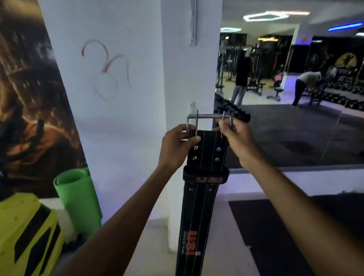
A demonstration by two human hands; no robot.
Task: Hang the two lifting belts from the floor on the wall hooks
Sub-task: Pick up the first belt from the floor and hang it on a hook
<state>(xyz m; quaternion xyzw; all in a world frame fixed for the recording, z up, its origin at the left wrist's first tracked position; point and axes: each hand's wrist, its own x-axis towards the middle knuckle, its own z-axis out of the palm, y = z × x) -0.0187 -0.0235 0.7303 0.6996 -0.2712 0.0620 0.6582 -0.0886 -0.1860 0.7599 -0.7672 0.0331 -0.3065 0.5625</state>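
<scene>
Item: black lifting belt (202, 179), held upright before the white pillar (137, 98), left hand (178, 147) and right hand (235, 139) both pinched closed on its steel buckle (209, 117), strap hanging to the floor. Risk: the small wall fitting (192, 106) just above is blurred; a misjudged hook-on could drop the heavy strap

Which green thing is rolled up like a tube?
The darker green mat, standing on end against the white wall. The bright yellow-green thing beside it isn't rolled; it is a chunky shape with black stripes.

Both bare arms outstretched, left hand (178, 144) and right hand (237, 140) raised side by side, fingers pinched closed.
</scene>
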